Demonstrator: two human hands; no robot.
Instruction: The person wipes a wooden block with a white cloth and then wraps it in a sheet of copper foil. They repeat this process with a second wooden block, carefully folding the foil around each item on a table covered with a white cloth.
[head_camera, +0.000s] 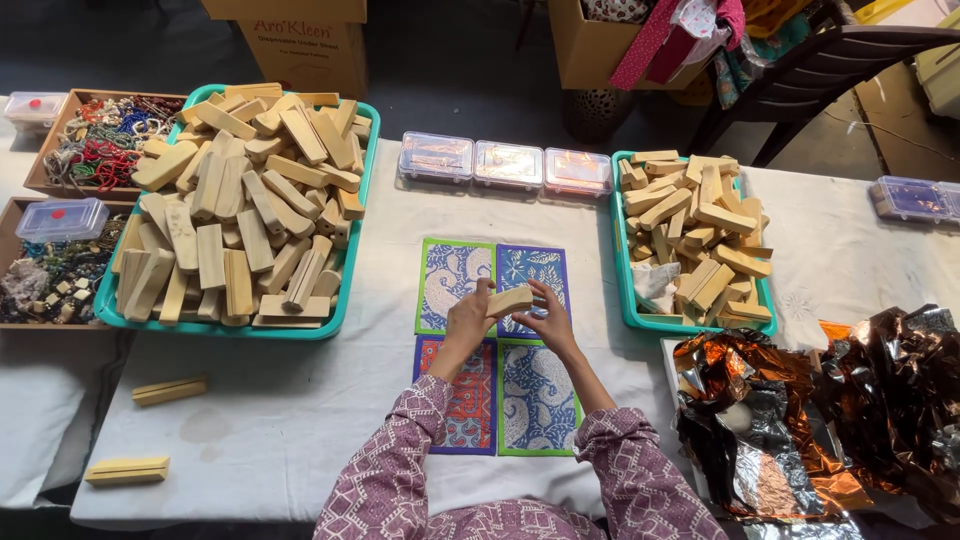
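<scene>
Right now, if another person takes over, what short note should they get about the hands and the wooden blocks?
Left hand and right hand together hold one wooden block above the four patterned cards on the white tablecloth.
Large teal tray, left: piled high with blocks. Smaller teal tray, right: also full of blocks.
Two loose blocks lie near the left table edge.
Done: one block picked up.
Left: both trays remain full; the crumpled foil on the right is untouched.
</scene>
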